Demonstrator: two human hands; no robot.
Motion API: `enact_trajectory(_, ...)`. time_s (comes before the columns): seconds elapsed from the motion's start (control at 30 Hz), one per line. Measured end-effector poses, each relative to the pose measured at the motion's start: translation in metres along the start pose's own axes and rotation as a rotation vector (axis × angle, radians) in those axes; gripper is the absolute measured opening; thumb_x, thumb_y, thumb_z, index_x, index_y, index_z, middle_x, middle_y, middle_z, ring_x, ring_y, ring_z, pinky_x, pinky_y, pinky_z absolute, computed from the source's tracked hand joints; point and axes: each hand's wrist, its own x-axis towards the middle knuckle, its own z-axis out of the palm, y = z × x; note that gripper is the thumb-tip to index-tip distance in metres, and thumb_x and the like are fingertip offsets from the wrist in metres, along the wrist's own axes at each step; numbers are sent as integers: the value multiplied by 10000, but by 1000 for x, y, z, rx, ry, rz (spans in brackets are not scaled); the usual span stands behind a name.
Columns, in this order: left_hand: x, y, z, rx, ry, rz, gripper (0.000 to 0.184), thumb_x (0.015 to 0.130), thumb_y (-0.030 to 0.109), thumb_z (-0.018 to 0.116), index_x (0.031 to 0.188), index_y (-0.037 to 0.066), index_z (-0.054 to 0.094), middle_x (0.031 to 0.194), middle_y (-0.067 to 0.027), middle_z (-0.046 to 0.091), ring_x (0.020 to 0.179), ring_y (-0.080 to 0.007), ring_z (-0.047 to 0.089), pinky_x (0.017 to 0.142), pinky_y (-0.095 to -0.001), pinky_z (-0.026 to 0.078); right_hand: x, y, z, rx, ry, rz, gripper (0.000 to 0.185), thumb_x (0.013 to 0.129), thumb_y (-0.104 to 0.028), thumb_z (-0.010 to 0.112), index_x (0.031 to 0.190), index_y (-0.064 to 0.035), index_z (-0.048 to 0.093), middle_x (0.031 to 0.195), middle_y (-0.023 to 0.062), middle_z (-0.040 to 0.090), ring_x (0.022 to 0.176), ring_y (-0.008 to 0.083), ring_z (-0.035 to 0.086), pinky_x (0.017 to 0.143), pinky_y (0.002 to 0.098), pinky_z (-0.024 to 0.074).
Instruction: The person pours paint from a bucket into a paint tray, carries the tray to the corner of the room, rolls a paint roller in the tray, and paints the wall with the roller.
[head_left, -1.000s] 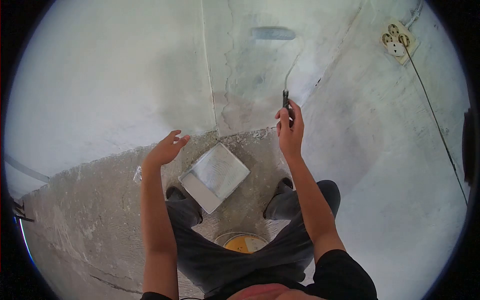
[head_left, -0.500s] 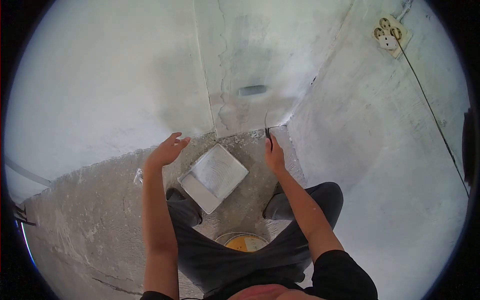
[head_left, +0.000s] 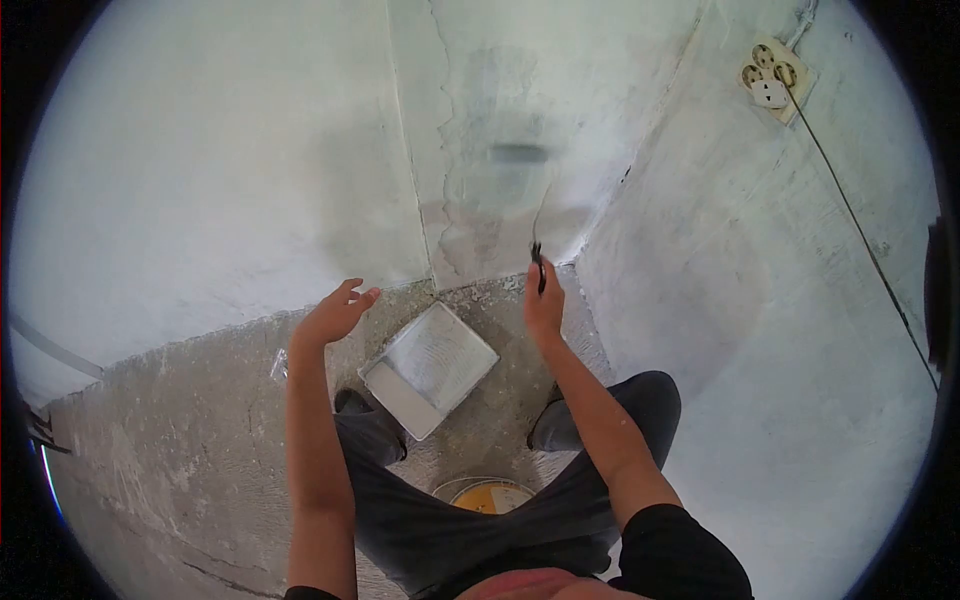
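My right hand [head_left: 544,302] is wrapped round the black handle of a paint roller [head_left: 519,153]. The roller's head, blurred by motion, lies across the narrow wall section, and its thin wire frame runs down to the handle. Near the foot of the left wall, my left hand [head_left: 338,315] hangs in the air with fingers apart, holding nothing. Between my feet on the floor, a paint tray [head_left: 440,350] sits at an angle. Its ridged slope is coated white, and pale paint fills the lower end.
Behind the tray, under my legs, stands a bucket [head_left: 490,497] with a yellow patch. A clear crumpled wrapper [head_left: 279,365] lies on the rough concrete floor [head_left: 190,430]. On the right wall is a socket block [head_left: 775,78] with a dark cable [head_left: 850,195] hanging from it.
The roller head has moved up the wall and slightly right, with my right hand rising a little. My left hand stays open in nearly the same place. The view has shifted slightly.
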Motion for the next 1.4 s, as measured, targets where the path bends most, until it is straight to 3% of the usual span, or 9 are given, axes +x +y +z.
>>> enact_trajectory(0.13, -4, -1, -4, -28, -23, -15, 871, 986, 663, 561, 1571, 41, 391, 1464, -237, 574, 1361, -378, 551, 1106, -462, 448, 50, -50, -4, 319, 39, 52, 415, 1099, -367, 528, 1331, -38, 629, 703, -12, 545, 573, 63, 490, 506, 261, 399)
enact_trajectory(0.33, -5, -15, -7, 22, 18, -11, 869, 989, 661, 558, 1574, 40, 389, 1463, -241, 575, 1359, -380, 553, 1115, -454, 441, 84, -96, -44, 378, -2, 123, 395, 1102, -363, 523, 1348, -78, 639, 687, -43, 499, 540, 15, 412, 468, 218, 314)
enact_trajectory(0.4, -10, -14, -8, 19, 16, -17, 870, 989, 662, 557, 1574, 40, 388, 1469, -242, 570, 1364, -381, 548, 1117, -455, 439, 79, -58, -30, 296, 36, 65, 405, 1099, -364, 529, 1348, -64, 636, 691, -18, 511, 564, 43, 456, 496, 257, 371)
enact_trajectory(0.57, -8, -19, -5, -4, 12, 1, 871, 986, 667, 557, 1576, 49, 389, 1478, -237, 563, 1373, -379, 541, 1121, -454, 436, 7, -6, -8, -85, 4, 64, 442, 1088, -371, 514, 1348, -26, 607, 995, 236, 707, 905, 402, 695, 804, 443, 530)
enact_trajectory(0.87, -7, 4, 2, 20, 2, -3, 857, 990, 661, 553, 1577, 58, 389, 1487, -235, 551, 1354, -376, 553, 1088, -460, 466, -21, 40, -12, -157, -102, 54, 458, 1088, -393, 502, 1368, -43, 596, 964, 214, 723, 892, 392, 714, 799, 445, 535)
enact_trajectory(1.1, -11, 6, 1, 11, -8, -10, 856, 993, 651, 554, 1574, 44, 390, 1468, -255, 560, 1347, -378, 559, 1091, -466, 462, 40, -39, -19, -6, -10, 55, 424, 1082, -379, 518, 1341, -57, 613, 930, 226, 722, 886, 453, 697, 780, 495, 529)
enact_trajectory(1.2, -15, 1, -3, 20, 0, -24, 854, 994, 649, 555, 1574, 45, 390, 1463, -255, 566, 1354, -378, 554, 1096, -465, 458, 66, -59, -31, -21, 90, -82, 423, 1082, -372, 521, 1331, -44, 620, 882, 200, 704, 826, 408, 693, 751, 460, 523)
enact_trajectory(1.3, -16, -12, -4, 30, 26, -28, 821, 1004, 631, 554, 1563, 48, 409, 1460, -253, 572, 1361, -374, 550, 1111, -458, 444, 76, -82, -48, 105, -14, 46, 437, 1092, -354, 508, 1354, -16, 599, 766, 69, 578, 664, 154, 531, 634, 324, 446)
enact_trajectory(1.4, -20, -17, -8, 11, 37, -33, 816, 1007, 628, 554, 1563, 49, 410, 1464, -250, 569, 1361, -379, 549, 1112, -460, 442, 72, -94, -50, 360, 17, 72, 419, 1097, -302, 483, 1387, -16, 581, 752, 14, 534, 649, 95, 467, 601, 282, 404)
